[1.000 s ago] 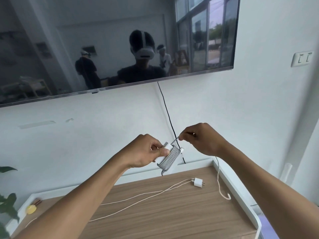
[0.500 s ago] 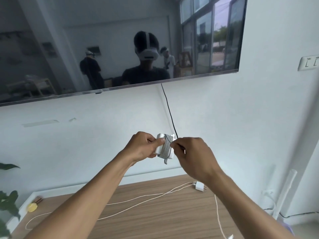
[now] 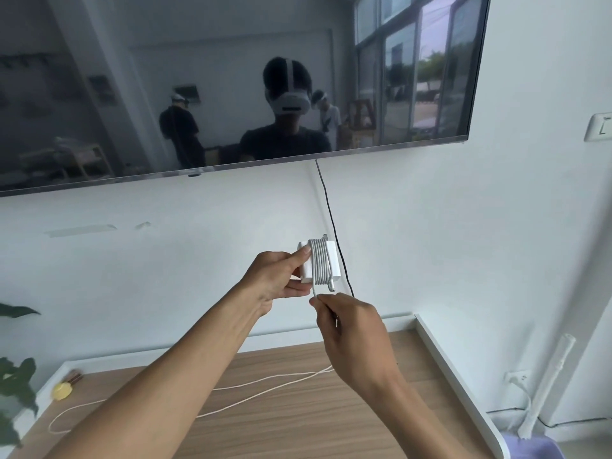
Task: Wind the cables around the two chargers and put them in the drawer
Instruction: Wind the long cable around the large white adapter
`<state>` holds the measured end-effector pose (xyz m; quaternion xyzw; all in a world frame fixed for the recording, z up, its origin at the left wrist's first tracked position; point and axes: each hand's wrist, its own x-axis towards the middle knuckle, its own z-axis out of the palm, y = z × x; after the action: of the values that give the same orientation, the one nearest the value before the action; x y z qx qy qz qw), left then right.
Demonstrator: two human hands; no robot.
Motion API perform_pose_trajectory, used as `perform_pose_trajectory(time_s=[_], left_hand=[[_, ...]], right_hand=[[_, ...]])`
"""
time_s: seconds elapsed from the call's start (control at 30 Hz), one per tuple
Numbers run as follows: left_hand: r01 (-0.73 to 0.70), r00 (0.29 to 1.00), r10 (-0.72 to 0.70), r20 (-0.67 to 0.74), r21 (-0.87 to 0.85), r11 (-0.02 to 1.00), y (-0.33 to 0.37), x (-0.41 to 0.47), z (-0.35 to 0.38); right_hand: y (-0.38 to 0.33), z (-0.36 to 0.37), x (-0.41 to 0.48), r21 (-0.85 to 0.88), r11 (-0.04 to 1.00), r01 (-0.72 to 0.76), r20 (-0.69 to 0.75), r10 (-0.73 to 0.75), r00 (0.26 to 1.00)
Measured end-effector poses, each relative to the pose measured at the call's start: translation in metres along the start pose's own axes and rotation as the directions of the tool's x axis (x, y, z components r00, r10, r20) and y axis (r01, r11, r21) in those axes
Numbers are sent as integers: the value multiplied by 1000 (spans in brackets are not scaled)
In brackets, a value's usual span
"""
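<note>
My left hand holds a white square charger up in front of the wall, with several turns of its grey cable wound around it. Just below it, my right hand pinches the loose end of that cable, which runs up to the coil. The second charger's thin white cable lies in long loops on the wooden tabletop; its plug is hidden behind my right hand. No drawer is in view.
A large dark TV hangs on the wall, with a black cord dropping behind the charger. A small yellow object lies at the table's back left, plant leaves at the left edge. The white table rim runs along the right.
My right hand has dropped from beside the charger to below it, laying another turn of cable. The charger now stands upright. My view has tilted up and the second charger's plug became hidden.
</note>
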<state>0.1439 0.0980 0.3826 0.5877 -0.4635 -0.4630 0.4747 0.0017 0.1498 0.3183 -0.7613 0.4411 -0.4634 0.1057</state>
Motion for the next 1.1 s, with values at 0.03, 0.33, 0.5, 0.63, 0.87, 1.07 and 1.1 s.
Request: perform_pose_trajectory(time_s=[0.03,0.33,0.5,0.63,0.87,1.07,1.1], left_hand=[[10,1000,-10,10,-8,1000,0,-1,1],[-75,993,79,89,-44,996,1,-6,5],[-129,976,134,172,-39,991,-2,-15,10],[-273,940,239,245,117,955,-5,-20,9],[-465,870,314,381,420,779,-7,-22,-5],[-491,851,243,465,545,679,-11,-29,-12],[-493,851,234,470,563,664,-13,-29,-13]], right_hand=[[1,1,-1,13,1000,-1,-8,1,1000],[26,14,-3,240,960,-146,-7,152,988],[38,18,2,334,925,-182,30,183,983],[56,12,11,273,940,-203,89,185,979],[70,-16,43,44,999,-19,287,5,958],[73,-47,75,5,1000,18,382,-18,924],[72,-52,78,-11,1000,6,401,-1,916]])
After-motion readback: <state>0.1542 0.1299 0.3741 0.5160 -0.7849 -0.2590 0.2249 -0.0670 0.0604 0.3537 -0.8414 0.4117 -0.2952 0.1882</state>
